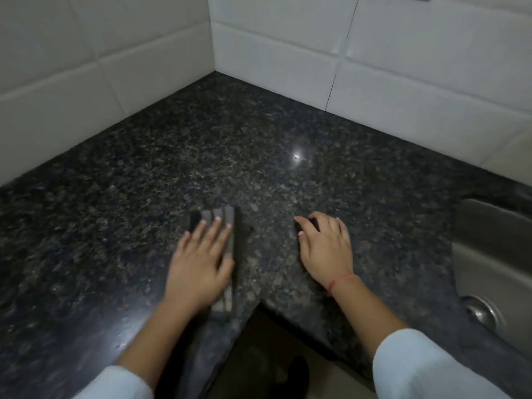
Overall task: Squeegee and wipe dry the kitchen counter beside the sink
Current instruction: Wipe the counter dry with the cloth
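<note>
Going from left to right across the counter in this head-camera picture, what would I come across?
Left hand flat on a striped cloth → right hand, with a red thread on its wrist → steel sink with its drain, all on or set into the dark counter.

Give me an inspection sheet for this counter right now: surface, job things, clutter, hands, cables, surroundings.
Surface: dark speckled counter, glossy, with a light glare spot.
Job's things: striped grey cloth flat on the counter; no squeegee seen.
Clutter: nothing seen.
Hands: left hand flat, pressing the cloth; right hand resting on bare counter, fingers curled.
Cables: nothing seen.
Surroundings: white tiled walls at the corner; steel sink on the right.
</note>
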